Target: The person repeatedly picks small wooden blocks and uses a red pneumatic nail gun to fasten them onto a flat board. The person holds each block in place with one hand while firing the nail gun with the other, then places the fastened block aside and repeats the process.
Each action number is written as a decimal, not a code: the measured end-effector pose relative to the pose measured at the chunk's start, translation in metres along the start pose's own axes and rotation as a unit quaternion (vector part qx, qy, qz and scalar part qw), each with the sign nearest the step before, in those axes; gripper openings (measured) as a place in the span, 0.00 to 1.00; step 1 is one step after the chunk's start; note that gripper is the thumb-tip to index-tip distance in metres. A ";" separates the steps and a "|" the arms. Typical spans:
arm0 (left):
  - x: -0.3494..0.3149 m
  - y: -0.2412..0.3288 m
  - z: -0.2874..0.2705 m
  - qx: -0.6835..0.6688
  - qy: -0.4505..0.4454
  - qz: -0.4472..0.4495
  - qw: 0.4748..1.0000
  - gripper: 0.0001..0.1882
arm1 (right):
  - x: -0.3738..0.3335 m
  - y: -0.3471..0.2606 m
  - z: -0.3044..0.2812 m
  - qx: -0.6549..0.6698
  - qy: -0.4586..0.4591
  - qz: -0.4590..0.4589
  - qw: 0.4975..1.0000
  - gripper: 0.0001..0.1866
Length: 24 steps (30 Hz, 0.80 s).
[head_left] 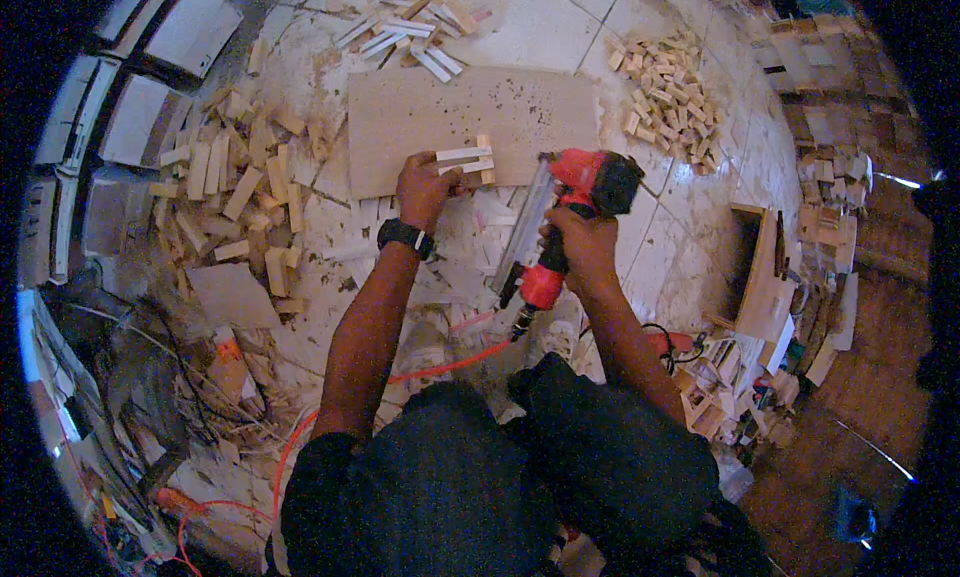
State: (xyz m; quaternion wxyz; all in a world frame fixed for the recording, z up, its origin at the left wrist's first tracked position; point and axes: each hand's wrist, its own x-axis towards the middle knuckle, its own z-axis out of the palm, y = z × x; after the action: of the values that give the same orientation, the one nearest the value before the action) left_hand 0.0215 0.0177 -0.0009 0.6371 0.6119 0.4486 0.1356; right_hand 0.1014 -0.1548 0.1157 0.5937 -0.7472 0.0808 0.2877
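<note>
On the flat board [470, 127] on the floor, the left hand [425, 189] pinned small wood strips [468, 162], light, stiff and likely to slide. The right hand [580, 245] was clamped on the red nail gun [570, 207], seemingly heavy, best held by its handle.

The left hand [425, 189] covers the near ends of the small wooden strips [468, 163] it presses on the board [470, 112], so their joint cannot be judged. The right hand [580, 245] wraps the grip of the red nail gun [570, 212], hiding the trigger; the gun's nose, just right of the strips, is too blurred to tell whether it touches them. The orange hose [440, 365] passes out of sight under the person's dark clothing below both hands. Objects far left and right of the hands dissolve into the dark, bent rim.
</note>
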 end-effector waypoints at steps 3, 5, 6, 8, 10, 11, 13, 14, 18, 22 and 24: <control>0.003 0.001 0.001 -0.071 -0.031 -0.050 0.996 0.25 | 0.006 -0.003 -0.024 0.001 0.036 -0.013 0.999 0.13; 0.005 -0.002 0.002 -0.039 -0.041 -0.066 0.996 0.24 | 0.006 0.001 -0.036 0.056 0.064 -0.003 0.996 0.09; 0.006 -0.004 0.002 -0.049 -0.046 -0.071 0.995 0.23 | 0.007 0.002 -0.040 0.073 0.059 0.008 0.996 0.10; 0.006 -0.007 0.003 -0.105 -0.055 -0.085 0.989 0.21 | 0.008 0.008 -0.045 0.069 0.053 0.024 0.996 0.10; 0.004 -0.007 0.004 -0.169 -0.044 -0.096 0.980 0.18 | 0.007 0.012 -0.047 0.056 0.043 0.042 0.997 0.10; 0.003 -0.005 0.005 -0.196 -0.042 -0.109 0.974 0.17 | 0.007 0.013 -0.047 0.047 0.034 0.051 0.997 0.10; 0.002 0.001 0.004 -0.141 -0.042 -0.086 0.985 0.15 | 0.006 0.015 -0.045 0.041 0.014 0.058 0.997 0.12; 0.001 0.005 0.004 -0.103 -0.038 -0.099 0.989 0.14 | 0.005 0.015 -0.044 0.044 0.004 0.057 0.997 0.14; -0.003 0.016 0.008 -0.003 -0.026 -0.081 0.996 0.13 | 0.005 0.013 -0.029 -0.016 -0.042 0.000 0.999 0.16; -0.002 0.014 0.007 -0.010 -0.024 -0.057 0.998 0.13 | 0.015 0.012 -0.006 -0.079 -0.110 0.024 0.991 0.13; 0.001 0.010 0.005 -0.014 -0.033 -0.036 0.999 0.12 | 0.021 0.013 0.006 -0.115 -0.129 -0.028 0.985 0.13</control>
State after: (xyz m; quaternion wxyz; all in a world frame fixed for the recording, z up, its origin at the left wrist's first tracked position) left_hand 0.0293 0.0170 0.0067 0.6644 0.5904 0.4475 0.0984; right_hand 0.1107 -0.1487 0.0924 0.5170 -0.7691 -0.0507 0.3723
